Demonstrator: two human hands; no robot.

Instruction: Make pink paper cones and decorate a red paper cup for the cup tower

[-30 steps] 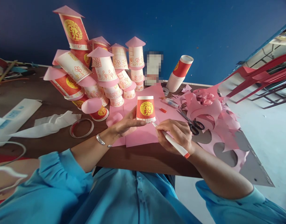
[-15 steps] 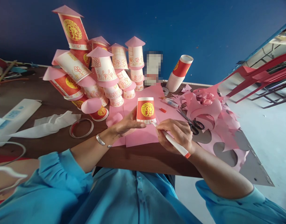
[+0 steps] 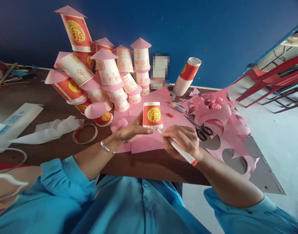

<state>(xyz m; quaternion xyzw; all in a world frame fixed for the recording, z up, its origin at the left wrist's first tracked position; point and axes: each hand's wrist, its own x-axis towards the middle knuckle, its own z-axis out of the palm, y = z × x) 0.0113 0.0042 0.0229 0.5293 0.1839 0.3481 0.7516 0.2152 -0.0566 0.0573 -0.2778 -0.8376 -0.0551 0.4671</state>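
My left hand (image 3: pixel 134 129) is closed around a red paper cup (image 3: pixel 148 121) with a round yellow emblem, held bottom-up above pink paper. The thumb lies along its lower edge, where short marks run along the white band. In my right hand (image 3: pixel 184 139) is a white marker pen (image 3: pixel 181 151) with an orange end. Its tip is at the cup's lower right edge; whether it touches is hard to tell. An orange pen cap (image 3: pixel 169 115) lies on the pink paper (image 3: pixel 146 143) just beyond my hands.
Cup towers with pink cone roofs (image 3: pixel 140 44) stand at the back left. Stacked cups (image 3: pixel 181 86) lean at the back. Black-handled scissors (image 3: pixel 202 130) and pink paper scraps (image 3: pixel 219 110) lie to the right. A tape roll (image 3: pixel 84 143) and white tissue (image 3: pixel 56 130) lie to the left.
My right hand and the marker have shifted slightly left and down along the cup's edge. The cup has barely moved in my left hand.
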